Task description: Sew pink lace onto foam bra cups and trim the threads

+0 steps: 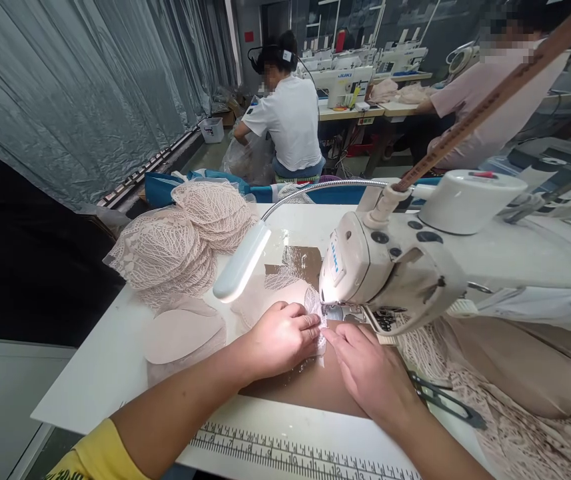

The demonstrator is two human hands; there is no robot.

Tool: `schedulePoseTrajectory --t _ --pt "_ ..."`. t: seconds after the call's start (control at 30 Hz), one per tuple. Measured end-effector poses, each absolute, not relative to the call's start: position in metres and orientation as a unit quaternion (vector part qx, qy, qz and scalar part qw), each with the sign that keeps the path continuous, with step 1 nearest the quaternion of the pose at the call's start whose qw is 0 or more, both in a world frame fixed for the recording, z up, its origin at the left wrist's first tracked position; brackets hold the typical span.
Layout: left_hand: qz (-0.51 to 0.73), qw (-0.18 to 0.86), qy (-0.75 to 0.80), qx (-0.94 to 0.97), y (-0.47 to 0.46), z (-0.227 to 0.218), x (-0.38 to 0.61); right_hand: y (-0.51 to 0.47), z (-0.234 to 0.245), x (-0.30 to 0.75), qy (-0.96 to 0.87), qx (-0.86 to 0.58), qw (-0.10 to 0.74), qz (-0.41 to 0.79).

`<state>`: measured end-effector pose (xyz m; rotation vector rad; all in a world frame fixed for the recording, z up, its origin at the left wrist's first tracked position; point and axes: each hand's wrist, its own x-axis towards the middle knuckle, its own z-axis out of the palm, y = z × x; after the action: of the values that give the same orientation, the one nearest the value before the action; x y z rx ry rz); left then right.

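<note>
A pale pink lace piece (285,281) lies beneath the needle area of a white sewing machine (360,257). My left hand (282,338) rests on it, fingers pressed together and bent over the lace just left of the presser foot. From the right, my right hand (368,363) pinches the lace edge, its index finger meeting the left fingertips. Under both hands is a brown board (310,390), partly covered with shiny clear tape. The needle itself is hidden behind the machine head.
Stacked lace cups (165,250) and a smooth oval pad (180,335) lie left. A lit lamp (242,260) hangs over the table. Dark thread snips (448,400) and beige lace fabric (515,373) lie right; a printed ruler (285,453) runs along the front. Two people sit beyond.
</note>
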<state>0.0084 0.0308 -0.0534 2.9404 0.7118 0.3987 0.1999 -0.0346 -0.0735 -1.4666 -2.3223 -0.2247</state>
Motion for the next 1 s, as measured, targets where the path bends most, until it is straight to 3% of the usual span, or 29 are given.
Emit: schedulePoseTrajectory --t 1.0 --pt "0.159 0.04 0.281 0.946 0.054 -0.049 0.006 -0.031 -0.068 0.199 -0.816 -0.538 0.189 -0.097"
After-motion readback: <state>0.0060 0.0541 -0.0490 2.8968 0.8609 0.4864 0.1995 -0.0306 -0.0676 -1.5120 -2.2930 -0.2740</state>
